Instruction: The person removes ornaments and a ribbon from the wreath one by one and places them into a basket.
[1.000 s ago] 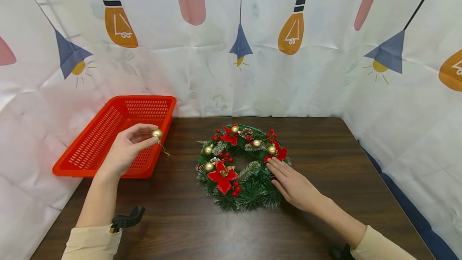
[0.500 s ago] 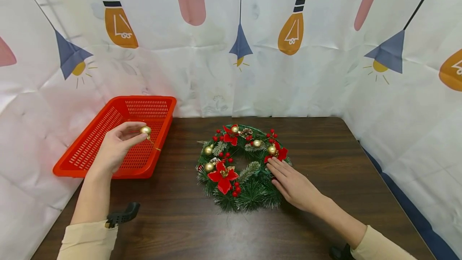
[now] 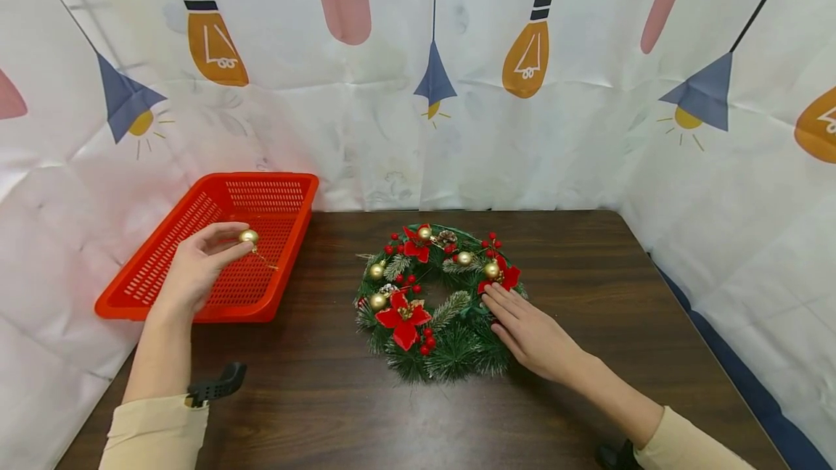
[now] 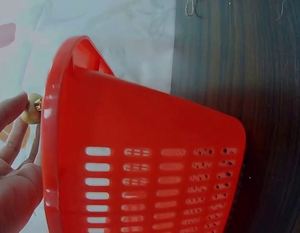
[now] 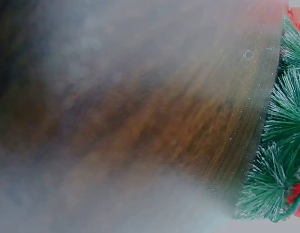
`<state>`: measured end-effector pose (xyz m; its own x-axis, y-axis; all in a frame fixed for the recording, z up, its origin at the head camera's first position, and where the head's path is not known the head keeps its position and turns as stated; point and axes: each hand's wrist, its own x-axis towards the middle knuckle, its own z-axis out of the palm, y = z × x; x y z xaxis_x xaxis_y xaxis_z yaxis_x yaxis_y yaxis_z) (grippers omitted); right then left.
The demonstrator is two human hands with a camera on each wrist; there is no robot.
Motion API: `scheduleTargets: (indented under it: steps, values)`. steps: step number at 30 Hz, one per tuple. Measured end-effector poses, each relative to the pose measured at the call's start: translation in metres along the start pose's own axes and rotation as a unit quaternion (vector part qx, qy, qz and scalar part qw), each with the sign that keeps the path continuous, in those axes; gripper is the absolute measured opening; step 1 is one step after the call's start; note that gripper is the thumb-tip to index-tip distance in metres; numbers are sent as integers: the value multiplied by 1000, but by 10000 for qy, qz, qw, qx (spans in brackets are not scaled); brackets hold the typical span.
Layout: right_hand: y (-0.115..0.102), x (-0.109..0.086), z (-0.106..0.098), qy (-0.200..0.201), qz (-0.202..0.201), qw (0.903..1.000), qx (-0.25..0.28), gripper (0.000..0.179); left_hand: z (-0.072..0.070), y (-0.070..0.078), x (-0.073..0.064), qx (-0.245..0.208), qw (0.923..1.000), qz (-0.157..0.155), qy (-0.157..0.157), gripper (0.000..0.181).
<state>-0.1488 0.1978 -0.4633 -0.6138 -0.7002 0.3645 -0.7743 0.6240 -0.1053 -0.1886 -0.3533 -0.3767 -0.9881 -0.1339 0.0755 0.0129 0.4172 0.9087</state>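
Over the red plastic basket (image 3: 294,252), my left hand (image 3: 199,256) pinches a small gold bauble (image 3: 249,236) between thumb and fingertips. A thin gold cord trails from the bauble to the right. In the left wrist view the bauble (image 4: 31,109) shows just past the basket's rim (image 4: 52,126). A green Christmas wreath (image 3: 457,350) lies mid-table, decked with red poinsettias, red berries, pinecones and several gold baubles. My right hand (image 3: 532,336) rests on the wreath's right side, fingers straight, fingertips at a red flower (image 3: 509,278). The right wrist view catches only pine sprigs (image 5: 290,116) at its edge.
The dark wooden table (image 3: 313,397) runs back to a white curtain (image 3: 385,143) printed with lamps and bulbs. The basket stands at the table's left rear, close to the curtain. A dark blue cloth (image 3: 738,376) lies beyond the right edge.
My left hand has moved left with the bauble, from near the basket's right rim to over its middle. The right hand and the wreath have stayed in place.
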Motion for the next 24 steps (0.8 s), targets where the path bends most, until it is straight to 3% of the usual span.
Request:
scheduleTargets:
  steps: [10,17,24]
  values:
    - [-1,3,1,21,-26,9999,121,56,-9,-10,1,88,9999,-99,53,48]
    - [0,3,3,-19,33,9999,168,56,-5,-3,-1,412,9990,-156,-7,51]
    - [1,0,0,-83,173,9996,206,56,13,11,-5,112,9991,309,-260,47]
